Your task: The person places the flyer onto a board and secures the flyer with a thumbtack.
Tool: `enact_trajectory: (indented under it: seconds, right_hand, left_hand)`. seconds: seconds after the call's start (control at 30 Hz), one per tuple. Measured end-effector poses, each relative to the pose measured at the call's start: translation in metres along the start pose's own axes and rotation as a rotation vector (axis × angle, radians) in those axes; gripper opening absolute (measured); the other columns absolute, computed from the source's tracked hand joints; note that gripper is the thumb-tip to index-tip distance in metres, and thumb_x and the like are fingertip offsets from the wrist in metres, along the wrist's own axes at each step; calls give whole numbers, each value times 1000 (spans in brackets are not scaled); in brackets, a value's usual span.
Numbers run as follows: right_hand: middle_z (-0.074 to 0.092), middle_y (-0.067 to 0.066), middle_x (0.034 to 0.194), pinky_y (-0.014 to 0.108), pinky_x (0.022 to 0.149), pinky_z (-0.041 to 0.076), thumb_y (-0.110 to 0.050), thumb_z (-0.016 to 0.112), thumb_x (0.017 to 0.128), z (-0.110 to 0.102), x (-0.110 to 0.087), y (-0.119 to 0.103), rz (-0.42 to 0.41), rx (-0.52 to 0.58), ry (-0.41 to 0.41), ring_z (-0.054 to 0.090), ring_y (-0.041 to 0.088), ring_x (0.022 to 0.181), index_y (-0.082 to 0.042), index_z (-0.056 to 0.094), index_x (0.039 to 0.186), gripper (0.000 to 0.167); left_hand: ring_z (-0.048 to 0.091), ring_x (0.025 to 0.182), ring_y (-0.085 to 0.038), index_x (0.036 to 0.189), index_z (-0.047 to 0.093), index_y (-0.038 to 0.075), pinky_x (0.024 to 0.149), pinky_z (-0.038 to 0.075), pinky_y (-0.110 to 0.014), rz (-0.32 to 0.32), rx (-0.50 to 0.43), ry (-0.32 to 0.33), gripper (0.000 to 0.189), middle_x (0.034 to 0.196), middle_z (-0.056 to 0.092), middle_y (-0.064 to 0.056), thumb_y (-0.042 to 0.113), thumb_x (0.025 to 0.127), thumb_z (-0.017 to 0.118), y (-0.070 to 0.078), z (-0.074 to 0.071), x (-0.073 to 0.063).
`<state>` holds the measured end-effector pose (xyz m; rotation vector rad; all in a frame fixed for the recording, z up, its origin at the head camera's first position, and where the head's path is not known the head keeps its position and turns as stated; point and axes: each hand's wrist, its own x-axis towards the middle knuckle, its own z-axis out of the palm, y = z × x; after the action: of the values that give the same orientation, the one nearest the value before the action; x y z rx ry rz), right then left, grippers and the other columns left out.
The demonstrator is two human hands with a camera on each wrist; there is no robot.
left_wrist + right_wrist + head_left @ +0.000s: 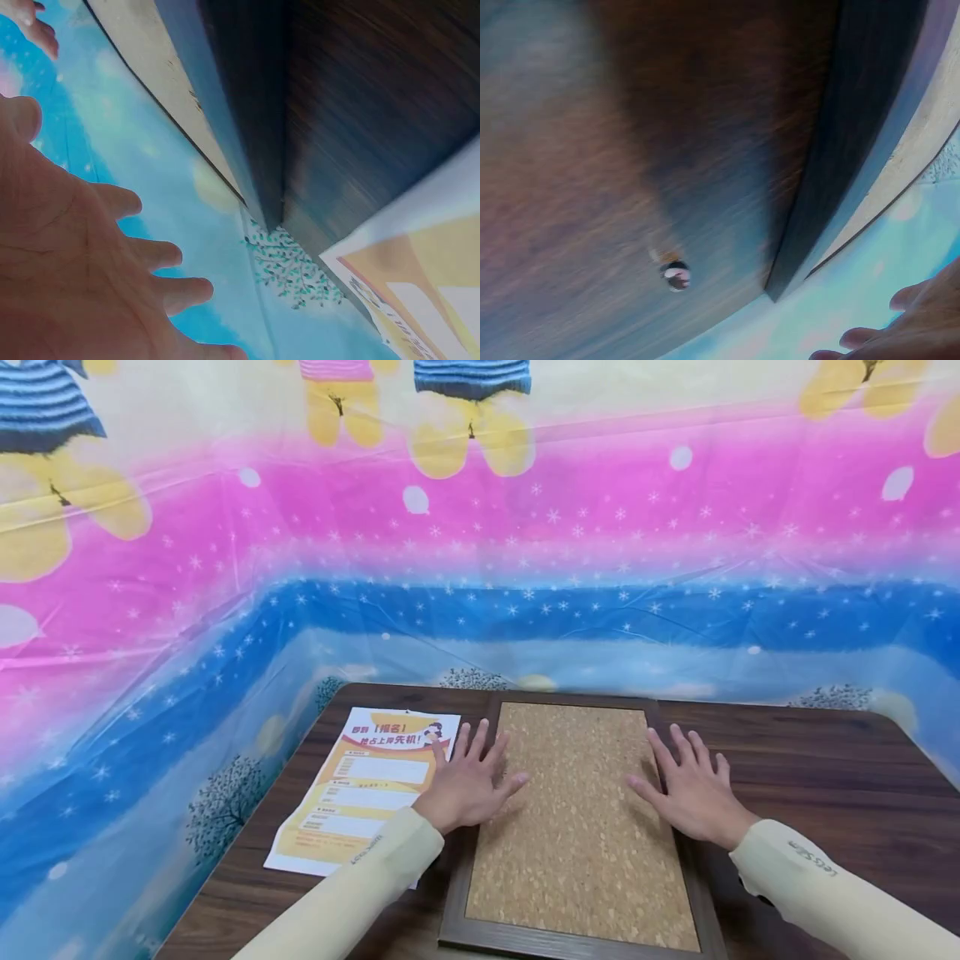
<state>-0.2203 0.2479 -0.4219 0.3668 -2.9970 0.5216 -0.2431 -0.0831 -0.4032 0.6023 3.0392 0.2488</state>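
Observation:
A cork board (pixel 577 827) with a dark brown frame lies flat on the wooden table. My left hand (pixel 465 785) is spread over the board's left edge, fingers straight and apart, near the printed sheet (pixel 375 777). Over the right edge, my right hand (pixel 693 793) is spread the same way, thumb pointing inward. Neither hand holds anything. In the left wrist view, the palm (pixel 67 247) faces the board's side with a gap between them. Only a few fingertips (pixel 911 296) of the right hand show in the right wrist view.
Yellow, white and red printing covers the sheet, which lies left of the board. A small shiny round object (pixel 676 276) sits on the table in the right wrist view. A pink and blue patterned cloth (pixel 570 543) hangs behind the dark wooden table (pixel 817 768).

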Motion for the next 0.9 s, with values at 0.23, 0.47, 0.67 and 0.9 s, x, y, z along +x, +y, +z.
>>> enact_trajectory:
  seconds: [0.23,0.47,0.67,0.9]
  right_hand:
    - [3,27,153,74,92,0,-61,39,94,-2,-8,12,10,3,-4,0,50,136,-12,7,153,83]
    - [2,29,152,74,91,2,-58,38,96,-4,-17,26,33,4,-17,0,52,134,-11,7,153,80]
    - [5,33,150,74,90,6,-55,36,98,-7,-25,37,47,22,-30,2,55,132,-7,9,152,77]
    - [6,33,149,75,89,6,-52,32,100,-8,-33,50,60,23,-28,2,56,132,-6,10,152,73]
  left_hand:
    - [2,141,-37,153,16,23,101,-1,-68,-19,-1,18,75,157,4,-12,66,93,28,-12,-2,-6]
    - [3,141,-38,152,19,22,101,-3,-67,-59,-12,32,74,157,6,-12,66,93,31,-26,-3,-11]
    - [1,140,-39,152,19,20,100,-4,-68,-82,-45,25,75,156,5,-13,64,94,33,-44,-4,-18]
    - [-2,139,-43,153,15,16,97,-3,-72,-135,-15,27,77,156,3,-17,64,94,30,-72,-5,-26]
